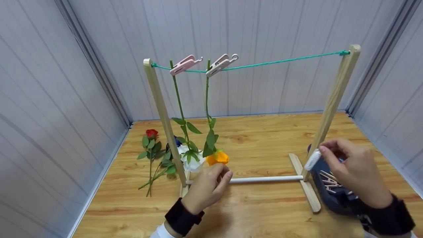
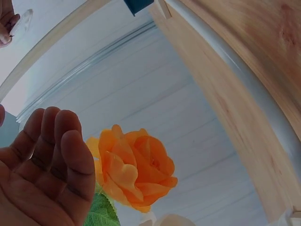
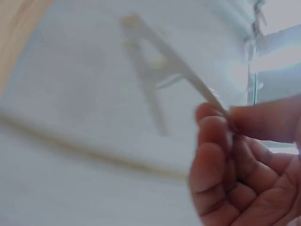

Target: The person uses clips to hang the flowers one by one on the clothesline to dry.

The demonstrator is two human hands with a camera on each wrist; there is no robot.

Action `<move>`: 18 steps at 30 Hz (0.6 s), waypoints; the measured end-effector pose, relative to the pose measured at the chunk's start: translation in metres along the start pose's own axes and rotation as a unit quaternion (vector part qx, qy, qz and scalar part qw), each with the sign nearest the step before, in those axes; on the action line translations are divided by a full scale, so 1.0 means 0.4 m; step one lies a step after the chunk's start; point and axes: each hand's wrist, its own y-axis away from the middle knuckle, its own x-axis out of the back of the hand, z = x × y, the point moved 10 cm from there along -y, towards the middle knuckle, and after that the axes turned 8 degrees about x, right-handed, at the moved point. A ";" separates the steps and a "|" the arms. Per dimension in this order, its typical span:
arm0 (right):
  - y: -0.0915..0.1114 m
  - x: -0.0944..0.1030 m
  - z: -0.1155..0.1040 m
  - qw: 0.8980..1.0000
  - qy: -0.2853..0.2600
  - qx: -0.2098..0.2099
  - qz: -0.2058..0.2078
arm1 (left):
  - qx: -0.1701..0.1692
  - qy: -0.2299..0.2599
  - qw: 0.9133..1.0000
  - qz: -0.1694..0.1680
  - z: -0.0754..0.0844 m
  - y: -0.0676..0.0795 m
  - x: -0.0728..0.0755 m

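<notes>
A white clothespin [image 1: 312,159] is pinched by one leg between the thumb and fingers of my right hand [image 1: 355,165], beside the rack's right post. Blurred in the right wrist view, the clothespin [image 3: 160,70] points away from the fingers. My left hand [image 1: 208,185] hangs loosely curled with nothing in it, just below an orange rose [image 1: 217,157]. In the left wrist view that rose [image 2: 136,167] shows close beside the fingers. A grey clothespin [image 1: 220,65] clips its stem to the green line [image 1: 281,61]; a pink clothespin [image 1: 185,65] clips a white flower [image 1: 191,160] to its left.
The wooden rack's posts [image 1: 334,99] stand on feet joined by a white bar [image 1: 264,179]. A red rose [image 1: 152,134] and other stems lie on the table at left. Partly behind my right hand is a dark basket [image 1: 325,198] with several clothespins [image 1: 330,183].
</notes>
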 end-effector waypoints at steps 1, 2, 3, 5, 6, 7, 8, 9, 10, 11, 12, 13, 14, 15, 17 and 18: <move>0.003 -0.011 -0.010 1.000 -0.026 0.006 0.006 | 0.001 0.005 1.000 0.002 0.001 0.000 0.001; 0.006 -0.026 -0.018 0.999 -0.049 0.013 0.010 | 0.002 0.010 1.000 0.003 0.002 0.000 0.001; 0.009 -0.042 -0.025 0.997 -0.073 0.017 0.011 | 0.002 0.015 1.000 0.004 0.003 0.000 0.002; 0.017 -0.079 -0.034 0.992 -0.125 0.023 0.012 | 0.003 0.025 1.000 0.004 0.004 0.001 0.001; 0.022 -0.100 -0.039 0.988 -0.151 0.026 0.009 | 0.006 0.031 0.999 0.001 0.004 0.001 0.000; 0.028 -0.122 -0.043 0.984 -0.178 0.028 0.006 | 0.009 0.039 0.999 -0.004 0.004 0.002 -0.003; 0.034 -0.145 -0.049 0.978 -0.205 0.031 0.002 | 0.012 0.046 0.999 -0.012 0.004 0.002 -0.006; 0.041 -0.167 -0.054 0.973 -0.229 0.034 -0.002 | 0.017 0.053 0.998 -0.021 0.004 0.003 -0.010; 0.048 -0.189 -0.060 0.968 -0.250 0.036 -0.006 | 0.023 0.060 0.997 -0.031 0.004 0.003 -0.015; 0.055 -0.210 -0.065 0.961 -0.274 0.038 -0.011 | 0.028 0.067 0.996 -0.042 0.004 0.004 -0.020; 0.062 -0.231 -0.072 0.955 -0.294 0.041 -0.016 | 0.031 0.073 0.995 -0.053 0.005 0.005 -0.025; 0.069 -0.250 -0.077 0.948 -0.315 0.042 -0.020 | 0.034 0.076 0.995 -0.062 0.006 0.006 -0.030; 0.075 -0.268 -0.082 0.942 -0.332 0.042 -0.023 | 0.035 0.079 0.994 -0.071 0.007 0.006 -0.034; 0.081 -0.283 -0.086 0.936 -0.349 0.039 -0.024 | 0.035 0.080 0.993 -0.077 0.010 0.007 -0.037; 0.093 -0.312 -0.092 0.923 -0.382 0.031 -0.026 | 0.027 0.081 0.992 -0.088 0.017 0.008 -0.044; 0.099 -0.324 -0.096 0.918 -0.395 0.029 -0.025 | 0.021 0.077 0.992 -0.094 0.022 0.010 -0.047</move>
